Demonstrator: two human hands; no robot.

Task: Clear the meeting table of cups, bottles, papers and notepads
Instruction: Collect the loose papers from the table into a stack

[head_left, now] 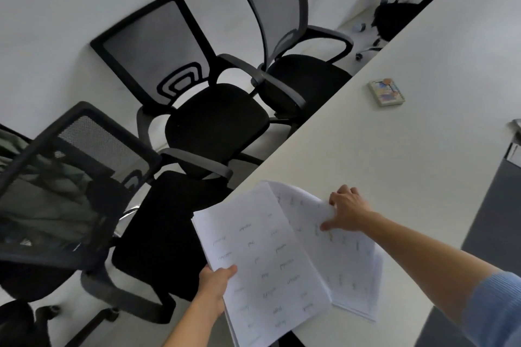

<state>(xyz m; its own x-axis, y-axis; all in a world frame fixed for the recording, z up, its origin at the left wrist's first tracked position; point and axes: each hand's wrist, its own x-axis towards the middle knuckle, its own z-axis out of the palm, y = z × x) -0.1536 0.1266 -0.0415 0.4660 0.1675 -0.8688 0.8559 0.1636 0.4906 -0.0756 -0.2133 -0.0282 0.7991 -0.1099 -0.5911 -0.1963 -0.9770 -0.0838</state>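
Black mesh-backed office chairs (217,121) stand in a row on a pale floor (135,329) beside the long white bench (394,135).

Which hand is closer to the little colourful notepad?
Right. The right hand grips sheets on the table, short of the notepad; the left hand holds a stack beyond the table's edge, farther off.

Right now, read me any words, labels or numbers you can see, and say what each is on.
Nothing is legible.
Stack of papers in the left hand: rows of handwriting, too blurred to read.
Loose sheets pinched by the right hand: faint handwriting, unreadable.
Small notepad on the table: colourful cover, print too small to read.
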